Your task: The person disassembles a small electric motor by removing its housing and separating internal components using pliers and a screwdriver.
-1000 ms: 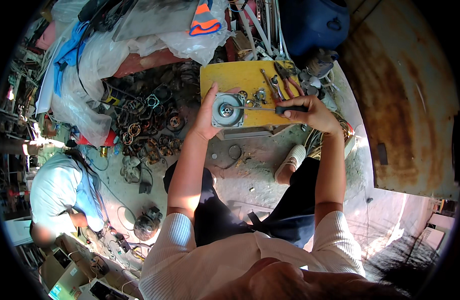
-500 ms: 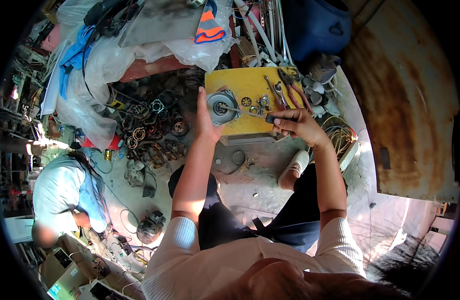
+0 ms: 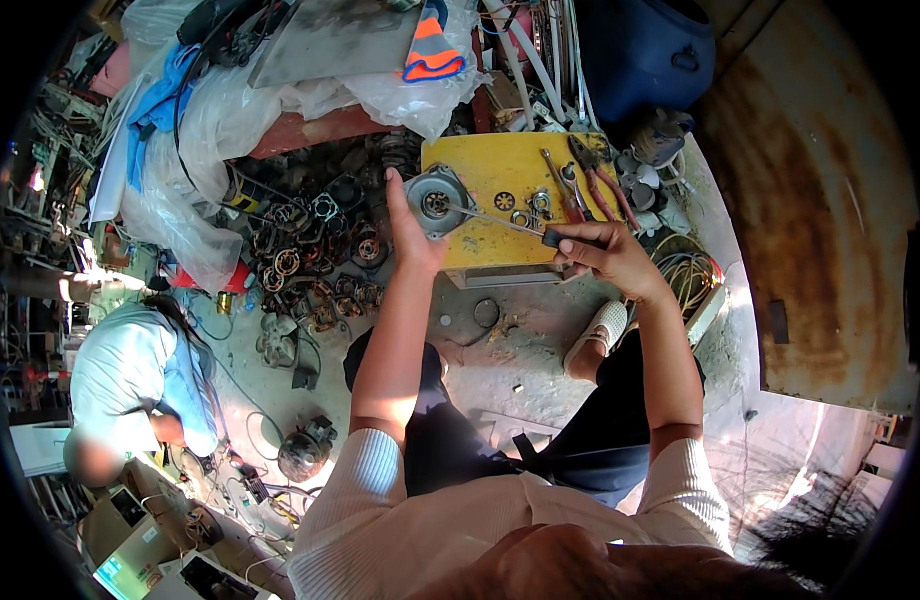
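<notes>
A round grey metal housing [image 3: 458, 220] with a dark ringed centre is gripped in my left hand [image 3: 414, 238], its hollow side facing up, over the left part of the yellow tabletop [image 3: 470, 150]. My right hand [image 3: 612, 257] closes round the dark handle of a screwdriver [image 3: 512, 224]. The thin shaft points left, and its tip reaches the housing's centre; whether it touches cannot be made out. Beyond the shaft on the tabletop lie a dark slotted ring [image 3: 504, 201] and several small metal rings [image 3: 541, 203].
Red-handled pliers [image 3: 608, 185] and other hand tools [image 3: 568, 190] lie at the tabletop's right. Dark metal parts [image 3: 310, 250] heap on the floor to the left. A blue barrel [image 3: 645, 60] stands at the far right. Another person [image 3: 130, 370] bends down at the left.
The housing in my left hand has shifted slightly left over the tabletop. My hands are a little farther apart, and more of the screwdriver's length lies between them. The whole view has shifted slightly.
</notes>
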The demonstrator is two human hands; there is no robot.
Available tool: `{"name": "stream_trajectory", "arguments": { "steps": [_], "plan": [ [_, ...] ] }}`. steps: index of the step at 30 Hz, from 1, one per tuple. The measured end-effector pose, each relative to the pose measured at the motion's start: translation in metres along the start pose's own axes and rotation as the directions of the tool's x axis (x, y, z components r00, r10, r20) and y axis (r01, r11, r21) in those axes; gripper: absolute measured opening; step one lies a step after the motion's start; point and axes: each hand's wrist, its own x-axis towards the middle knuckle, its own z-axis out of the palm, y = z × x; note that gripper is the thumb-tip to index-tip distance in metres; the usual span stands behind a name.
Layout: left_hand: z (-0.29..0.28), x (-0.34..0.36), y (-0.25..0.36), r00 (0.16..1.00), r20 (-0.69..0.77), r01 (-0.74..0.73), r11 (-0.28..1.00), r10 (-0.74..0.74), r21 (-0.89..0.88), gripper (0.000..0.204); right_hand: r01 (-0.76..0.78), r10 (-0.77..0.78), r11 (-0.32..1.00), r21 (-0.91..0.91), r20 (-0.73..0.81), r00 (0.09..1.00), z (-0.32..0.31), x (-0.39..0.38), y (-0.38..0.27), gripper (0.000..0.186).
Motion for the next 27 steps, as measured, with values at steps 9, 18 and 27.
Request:
{"name": "stream_trajectory", "arguments": {
  "steps": [9, 18, 27],
  "plan": [
    [0.010, -0.007, -0.003, 0.999, -0.044, -0.031, 0.999, 0.030, -0.034, 0.078, 0.013, -0.013, 1.000, -0.023, 0.026, 1.000, 0.002, 0.000, 0.003, 0.035],
    [0.007, -0.001, -0.015, 0.986, 0.011, 0.164, 0.934, -0.169, -0.317, 0.087, -0.041, 0.056, 0.987, 0.157, -0.095, 0.994, 0.025, 0.010, 0.015, 0.038],
    [0.019, -0.010, -0.016, 0.978, -0.098, 0.184, 0.983, -0.182, 0.012, 0.079, 0.020, -0.018, 1.000, 0.008, -0.189, 0.982, -0.013, -0.009, -0.017, 0.034]
  ]
}}
